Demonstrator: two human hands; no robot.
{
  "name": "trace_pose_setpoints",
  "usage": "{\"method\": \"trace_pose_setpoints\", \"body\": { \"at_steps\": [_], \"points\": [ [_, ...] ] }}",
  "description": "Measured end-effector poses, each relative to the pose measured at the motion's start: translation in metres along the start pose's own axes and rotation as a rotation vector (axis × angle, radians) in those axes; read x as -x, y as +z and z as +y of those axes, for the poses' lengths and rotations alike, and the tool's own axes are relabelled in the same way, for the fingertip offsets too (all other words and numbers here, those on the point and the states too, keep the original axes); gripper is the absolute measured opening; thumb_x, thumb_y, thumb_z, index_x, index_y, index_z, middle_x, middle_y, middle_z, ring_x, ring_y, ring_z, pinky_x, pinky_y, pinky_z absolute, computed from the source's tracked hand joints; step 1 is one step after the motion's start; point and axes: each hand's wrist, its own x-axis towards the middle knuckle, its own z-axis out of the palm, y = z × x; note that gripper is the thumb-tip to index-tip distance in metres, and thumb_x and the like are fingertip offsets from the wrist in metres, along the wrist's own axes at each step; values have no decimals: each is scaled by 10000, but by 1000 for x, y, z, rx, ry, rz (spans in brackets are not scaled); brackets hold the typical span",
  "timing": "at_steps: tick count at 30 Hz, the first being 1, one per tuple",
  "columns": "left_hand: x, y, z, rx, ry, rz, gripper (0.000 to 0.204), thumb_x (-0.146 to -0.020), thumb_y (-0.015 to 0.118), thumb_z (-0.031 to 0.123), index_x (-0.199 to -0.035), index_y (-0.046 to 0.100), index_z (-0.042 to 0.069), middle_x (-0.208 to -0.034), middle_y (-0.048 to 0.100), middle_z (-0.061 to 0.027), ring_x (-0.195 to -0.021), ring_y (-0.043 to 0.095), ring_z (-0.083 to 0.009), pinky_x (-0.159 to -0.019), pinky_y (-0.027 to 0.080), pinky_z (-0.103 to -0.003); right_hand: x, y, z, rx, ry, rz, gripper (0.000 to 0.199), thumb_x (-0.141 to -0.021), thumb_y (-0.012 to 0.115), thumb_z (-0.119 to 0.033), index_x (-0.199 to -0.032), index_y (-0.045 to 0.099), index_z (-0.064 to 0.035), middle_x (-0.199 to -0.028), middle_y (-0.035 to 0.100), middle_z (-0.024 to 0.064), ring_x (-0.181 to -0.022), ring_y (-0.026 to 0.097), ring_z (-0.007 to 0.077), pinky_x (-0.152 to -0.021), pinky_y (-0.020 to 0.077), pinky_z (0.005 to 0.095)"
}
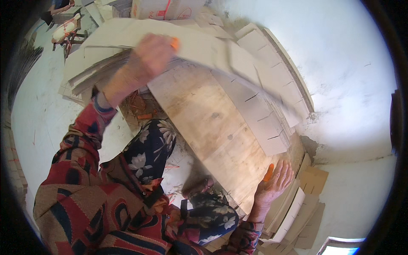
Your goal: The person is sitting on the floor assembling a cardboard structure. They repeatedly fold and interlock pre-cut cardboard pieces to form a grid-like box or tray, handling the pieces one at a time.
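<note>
Sheet-handling seems underway: left hand (155,53) at eleven o'clock over the long beige cardboard sheet (203,50), grip too blurred to tell; right hand (275,182) at four, open, empty; next wants steadying.

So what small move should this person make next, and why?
I'd suggest bringing the right hand up toward the right end of the long cardboard sheet, perhaps to steady it. That hand looks open and empty, apart from the sheet, while the left hand is over the sheet's left part, too blurred to tell how firm its grip is.
</note>
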Motion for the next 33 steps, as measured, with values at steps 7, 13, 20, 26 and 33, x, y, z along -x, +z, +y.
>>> {"method": "trace_pose_setpoints", "body": {
  "at_steps": [7,13,20,26,33],
  "points": [
    [82,4,-72,-149,-370,-300,427,-744,690,215,-1085,573,-14,-946,618,-107,-923,545,-269,-771,463,-343,107,37,50,106,186,-235,262,-868,588,-149,-1085,572,-2,-1117,574,158,-1100,513,317,-953,380,462],
    [23,18,47,457,-315,-85,398,-633,775,143,-959,607,-11,-830,605,-99,-785,553,-280,-688,466,-348,195,30,115,259,303,-241,239,-901,517,-183,-1012,621,2,-933,620,178,-912,562,350,-814,454,438],
    [-8,78,176,1010,-143,-333,331,-635,776,58,-928,634,2,-861,637,-105,-794,574,-256,-682,480,-322,196,35,145,454,854,-633,485,-793,638,-449,-1064,515,-66,-1047,543,102,-1043,486,281,-803,413,445],
    [-37,115,226,1083,25,-412,271,-665,754,125,-851,596,8,-794,608,-102,-751,540,-263,-655,460,-347,229,51,172,472,921,-709,494,-752,698,-378,-1074,474,-78,-1045,546,109,-1060,492,299,-802,436,456],
    [-52,162,245,1093,3,-476,236,-740,704,171,-861,594,1,-802,606,-124,-803,544,-305,-718,448,-383,264,61,218,121,1026,-542,369,-798,651,-318,-978,563,-8,-1087,596,215,-986,561,371,-839,457,420]
  ]
}}
